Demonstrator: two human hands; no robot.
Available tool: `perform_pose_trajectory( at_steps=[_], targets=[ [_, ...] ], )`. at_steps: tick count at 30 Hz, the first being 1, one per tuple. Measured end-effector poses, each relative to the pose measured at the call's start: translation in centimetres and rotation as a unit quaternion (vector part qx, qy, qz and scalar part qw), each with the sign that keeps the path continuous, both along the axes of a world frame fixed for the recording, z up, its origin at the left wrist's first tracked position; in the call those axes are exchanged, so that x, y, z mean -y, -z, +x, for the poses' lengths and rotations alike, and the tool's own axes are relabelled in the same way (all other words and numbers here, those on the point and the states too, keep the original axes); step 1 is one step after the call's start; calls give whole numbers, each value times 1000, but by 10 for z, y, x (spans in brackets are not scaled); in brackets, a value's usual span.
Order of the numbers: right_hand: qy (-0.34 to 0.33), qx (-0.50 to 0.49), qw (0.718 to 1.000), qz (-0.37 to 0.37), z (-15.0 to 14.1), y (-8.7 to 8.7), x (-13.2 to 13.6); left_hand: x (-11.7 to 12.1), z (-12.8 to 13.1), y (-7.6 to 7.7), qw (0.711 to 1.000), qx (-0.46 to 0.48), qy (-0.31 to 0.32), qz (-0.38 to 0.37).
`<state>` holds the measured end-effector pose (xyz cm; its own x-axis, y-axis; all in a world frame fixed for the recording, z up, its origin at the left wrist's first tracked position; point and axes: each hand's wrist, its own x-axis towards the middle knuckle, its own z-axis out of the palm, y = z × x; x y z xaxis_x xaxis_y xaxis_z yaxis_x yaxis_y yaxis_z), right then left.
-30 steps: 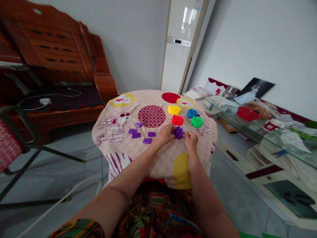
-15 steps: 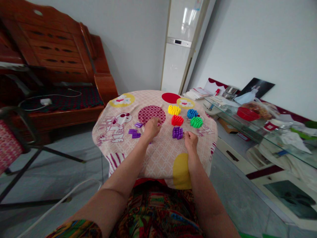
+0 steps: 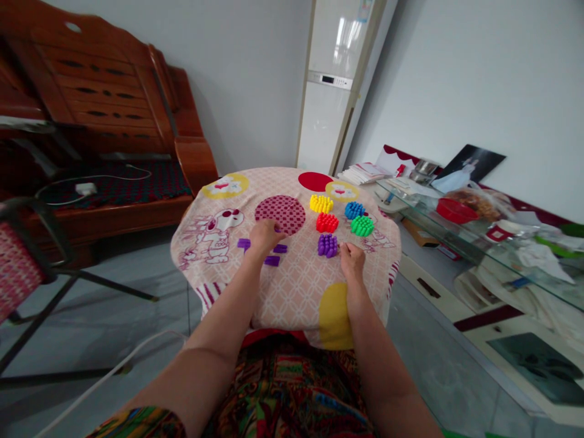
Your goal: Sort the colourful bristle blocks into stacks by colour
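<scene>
My left hand is low over the tablecloth with its fingers curled together, and a bit of purple shows at their tips. Flat purple plastic pieces lie around it: one purple piece to its right, another purple piece nearer me, and more purple to its left, partly covered by the hand. My right hand rests closed on the cloth, fingertips pinched beside a purple knobbly cluster. Whether those fingertips hold anything is hidden. Farther back stand red, yellow, blue and green clusters.
The round table wears a patterned cloth. A glass-topped cabinet with a red bowl and bags runs along the right. At left are a wooden bench and a metal-framed chair.
My left hand has shifted left, over the left-hand purple pieces, uncovering purple pieces to its right and in front. My right hand has stayed beside the purple cluster.
</scene>
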<state>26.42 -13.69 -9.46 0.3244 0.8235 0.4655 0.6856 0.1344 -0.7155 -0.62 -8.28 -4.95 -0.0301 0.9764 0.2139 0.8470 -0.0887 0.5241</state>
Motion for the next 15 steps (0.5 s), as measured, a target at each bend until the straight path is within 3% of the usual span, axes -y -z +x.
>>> perform_pose_trajectory(
  at_steps=[4, 7, 10, 15],
  targets=[
    [0, 0, 1000, 1, 0, 0, 0, 6, 41, -6, 992, 0, 127, -6],
    [9, 3, 1000, -1, 0, 0, 0, 12, 67, -4, 983, -27, 183, -6],
    [4, 2, 1000, -5, 0, 2, -1, 16, 80, 0, 976, -37, 213, 1],
    [3, 4, 1000, -2, 0, 1, -1, 18, 80, 2, 976, 17, 216, -8]
  ],
)
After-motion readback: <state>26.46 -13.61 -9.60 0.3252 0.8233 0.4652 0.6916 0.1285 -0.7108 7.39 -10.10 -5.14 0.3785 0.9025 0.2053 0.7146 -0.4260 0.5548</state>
